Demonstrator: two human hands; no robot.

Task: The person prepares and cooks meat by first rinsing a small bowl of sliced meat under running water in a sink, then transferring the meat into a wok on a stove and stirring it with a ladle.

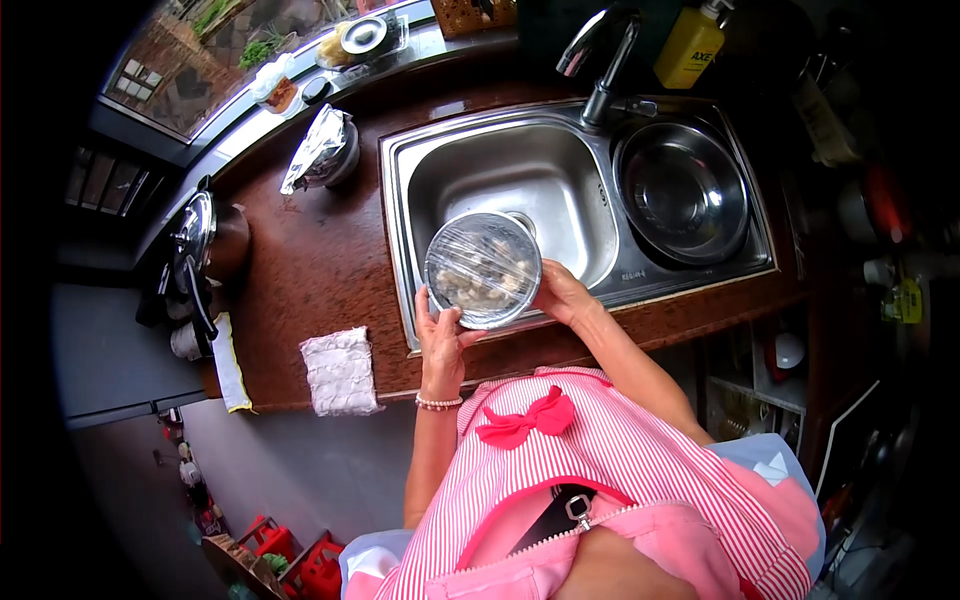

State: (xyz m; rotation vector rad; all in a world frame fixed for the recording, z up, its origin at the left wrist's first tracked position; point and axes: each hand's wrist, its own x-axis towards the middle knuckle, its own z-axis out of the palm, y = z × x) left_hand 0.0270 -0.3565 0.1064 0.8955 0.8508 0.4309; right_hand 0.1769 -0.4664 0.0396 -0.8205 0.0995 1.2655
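Observation:
A round bowl [484, 270] is held up over the front left edge of the sink. Clear plastic wrap stretches across its top, and pale, lumpy pieces of food show through it. My left hand [441, 341] grips the bowl's lower left rim, thumb and fingers spread around it. On the right side, my right hand [561, 292] clasps the rim, its fingertips partly hidden behind the bowl. Below and behind the bowl lies the stainless steel sink basin [570, 202], whose drain is partly covered by the bowl.
A large metal basin [684, 193] sits in the right sink section, near the faucet [600, 97]. A foil-covered bowl [324, 150], a pressure cooker [206, 240] and a folded white cloth [341, 371] rest on the brown counter [300, 262]. A yellow soap bottle [690, 46] stands behind.

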